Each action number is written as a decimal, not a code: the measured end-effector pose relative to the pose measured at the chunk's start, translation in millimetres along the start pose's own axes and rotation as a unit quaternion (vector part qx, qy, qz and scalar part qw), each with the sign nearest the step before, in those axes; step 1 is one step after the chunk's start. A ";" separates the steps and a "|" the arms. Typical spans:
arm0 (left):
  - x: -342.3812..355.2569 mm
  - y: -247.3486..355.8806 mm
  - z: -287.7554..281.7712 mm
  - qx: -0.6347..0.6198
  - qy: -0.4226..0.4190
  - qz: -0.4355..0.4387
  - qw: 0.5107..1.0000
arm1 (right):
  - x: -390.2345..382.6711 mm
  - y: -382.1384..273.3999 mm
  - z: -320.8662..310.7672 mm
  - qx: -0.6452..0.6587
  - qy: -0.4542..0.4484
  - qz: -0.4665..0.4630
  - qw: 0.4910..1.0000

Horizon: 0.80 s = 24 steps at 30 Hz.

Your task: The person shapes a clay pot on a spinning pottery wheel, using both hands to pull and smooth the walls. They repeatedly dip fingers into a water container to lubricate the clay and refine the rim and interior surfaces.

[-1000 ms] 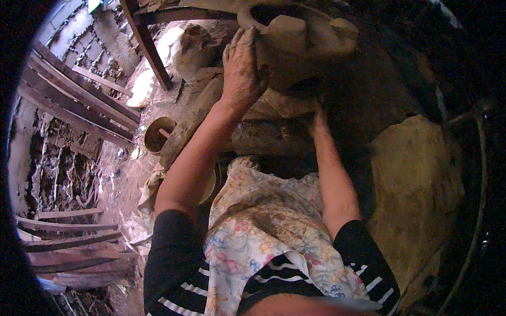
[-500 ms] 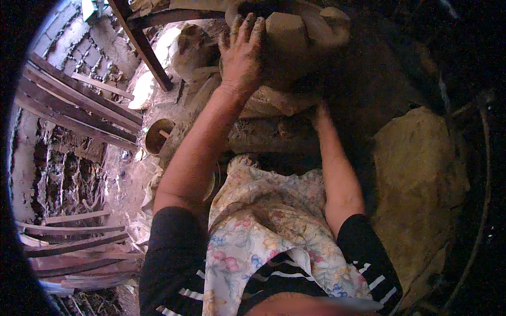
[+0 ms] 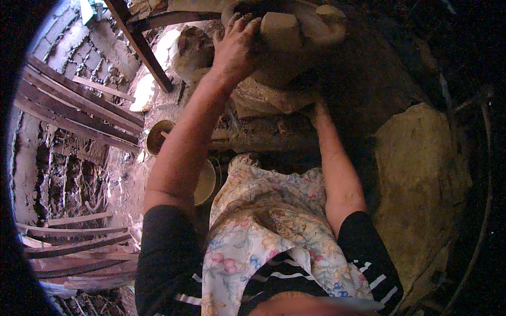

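Observation:
At the top of the view sits a large rounded, clay-coloured vessel (image 3: 287,68). Several pale blocky lumps (image 3: 280,29) lie in or on it; one more lump sits at its right rim. My left hand (image 3: 237,45), smeared with something like wet clay, lies on the vessel's left rim. Its fingers are apart and bend over toward the dark hollow. Below the vessel's right side, my right hand (image 3: 318,108) reaches into deep shadow, and its fingers are hidden. A crumpled, sack-like cloth (image 3: 263,100) lies under the vessel.
A dark rounded lump (image 3: 192,52) stands left of the vessel. Nearer are a small round container (image 3: 159,137) with a stick in it and a pale bucket (image 3: 205,181). Wooden slats (image 3: 79,105) run along the left. A large tan sack (image 3: 416,200) lies at right.
My left hand and forearm have shifted slightly left, and the fingers are more bent over the rim. More of the bucket shows beside my left arm. My right arm has barely moved.

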<state>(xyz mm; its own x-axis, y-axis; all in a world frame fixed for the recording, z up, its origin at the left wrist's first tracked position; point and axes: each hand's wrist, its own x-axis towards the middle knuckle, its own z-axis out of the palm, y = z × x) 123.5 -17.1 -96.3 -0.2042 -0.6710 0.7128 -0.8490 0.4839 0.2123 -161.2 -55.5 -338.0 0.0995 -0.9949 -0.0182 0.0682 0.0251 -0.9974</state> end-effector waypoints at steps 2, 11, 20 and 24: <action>10.8 -6.2 -3.6 0.021 -0.057 -0.019 0.998 | 0.3 2.0 -2.4 -0.062 -0.012 -0.034 0.997; -2.8 -12.1 -5.6 0.104 -0.002 0.064 0.992 | -16.6 -25.0 11.6 0.128 0.057 0.060 0.988; -8.7 14.1 -14.1 0.006 -0.090 -0.066 0.994 | 26.0 23.6 -29.6 0.328 -0.075 0.142 0.931; -6.3 -3.2 -23.0 0.176 -0.025 0.003 0.984 | 5.7 4.0 -10.5 0.167 0.049 0.101 0.980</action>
<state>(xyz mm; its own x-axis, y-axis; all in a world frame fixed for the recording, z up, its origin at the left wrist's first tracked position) 138.7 -1.5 -86.1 -0.2261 -0.6991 0.6784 -0.9622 0.2688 -0.0436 -170.8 -62.1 -342.9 0.0504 -0.9704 -0.2360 0.3793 0.2372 -0.8943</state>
